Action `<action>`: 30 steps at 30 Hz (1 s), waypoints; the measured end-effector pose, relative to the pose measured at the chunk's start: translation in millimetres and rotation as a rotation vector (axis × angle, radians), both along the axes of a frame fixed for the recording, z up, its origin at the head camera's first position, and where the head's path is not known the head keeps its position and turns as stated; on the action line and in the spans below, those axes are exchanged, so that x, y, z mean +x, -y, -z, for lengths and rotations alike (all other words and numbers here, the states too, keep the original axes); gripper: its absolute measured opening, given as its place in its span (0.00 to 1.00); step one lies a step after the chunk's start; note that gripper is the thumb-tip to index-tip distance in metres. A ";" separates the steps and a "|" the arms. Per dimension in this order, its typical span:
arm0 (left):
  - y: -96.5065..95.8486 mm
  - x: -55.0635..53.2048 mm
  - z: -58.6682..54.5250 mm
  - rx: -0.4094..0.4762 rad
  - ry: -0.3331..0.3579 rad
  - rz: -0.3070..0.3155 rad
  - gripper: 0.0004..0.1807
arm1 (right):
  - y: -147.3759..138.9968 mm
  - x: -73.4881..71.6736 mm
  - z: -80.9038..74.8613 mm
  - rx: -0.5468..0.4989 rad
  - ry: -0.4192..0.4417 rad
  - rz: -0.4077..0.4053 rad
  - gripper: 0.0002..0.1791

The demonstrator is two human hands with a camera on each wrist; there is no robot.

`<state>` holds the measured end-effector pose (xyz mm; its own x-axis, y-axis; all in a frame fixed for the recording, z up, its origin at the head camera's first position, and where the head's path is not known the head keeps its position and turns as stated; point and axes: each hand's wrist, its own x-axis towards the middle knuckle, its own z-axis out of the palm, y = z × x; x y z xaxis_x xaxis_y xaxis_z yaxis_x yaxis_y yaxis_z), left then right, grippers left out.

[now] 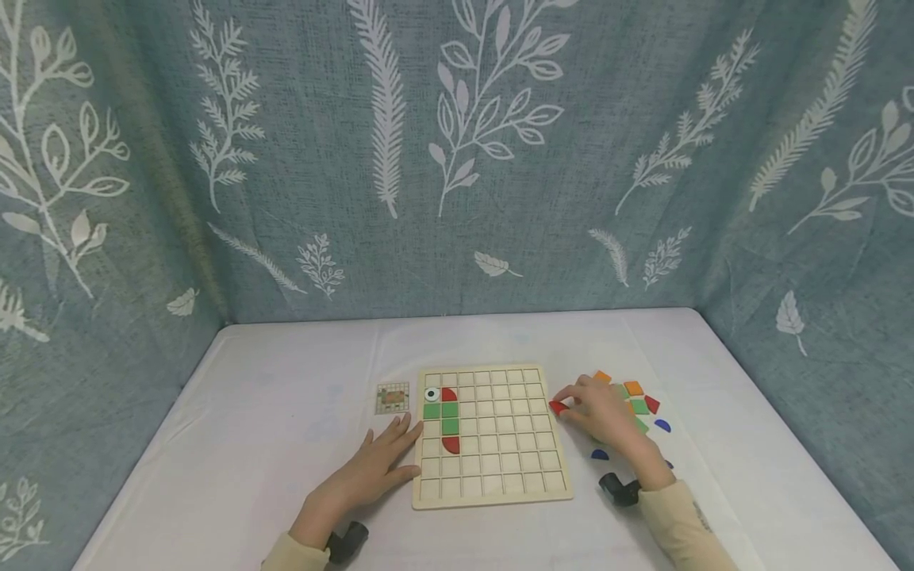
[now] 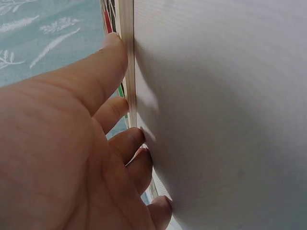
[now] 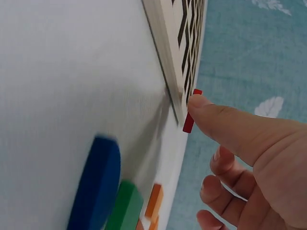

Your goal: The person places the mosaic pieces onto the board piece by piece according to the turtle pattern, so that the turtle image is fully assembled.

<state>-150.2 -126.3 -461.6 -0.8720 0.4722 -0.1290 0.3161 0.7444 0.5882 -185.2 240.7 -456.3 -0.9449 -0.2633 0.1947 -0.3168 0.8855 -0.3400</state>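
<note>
Red piece (image 1: pixel 558 408), one: pinched between the thumb and fingertips of the right hand (image 1: pixel 603 412), located just outside the edge of the gridded board (image 1: pixel 500 440), at two o'clock from the board's centre. From the right hand, the grid was situated at nine o'clock. In the head view the long axis of the piece was directed roughly from ten to four o'clock; in the right wrist view it was presented edge-on, and contact with the board could not be confirmed.

Left hand (image 1: pixel 374 468), one: fingers extended, nothing grasped; the board's nine o'clock edge was touched by it. It was set well apart from the red piece, across the board.

Board, contents: all grouped towards ten o'clock. Included were one eye piece (image 1: pixel 432 394), an upper red quarter-round (image 1: pixel 449 394) beside it, three green squares (image 1: pixel 450 411) beneath, and a lower red quarter-round (image 1: pixel 451 446).

Loose stock, laid on the bench (image 1: pixel 286 396): orange pieces (image 1: pixel 634 388), green pieces (image 1: pixel 639 407), a red block (image 1: pixel 652 404) and blue half-rounds (image 1: pixel 600 454), partly covered by the right hand; count not determinable.

Picture card (image 1: pixel 393 398), one: placed between nine and ten o'clock of the board.
</note>
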 end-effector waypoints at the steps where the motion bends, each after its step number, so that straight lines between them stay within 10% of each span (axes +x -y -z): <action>1: 0.1 0.3 0.3 0.000 0.000 -0.001 0.36 | 2.2 0.1 0.0 -0.002 -0.002 -0.008 0.11; 30: 2.6 0.6 3.3 0.009 -0.008 0.019 0.36 | 73.5 -15.9 3.6 0.029 -0.046 -0.246 0.10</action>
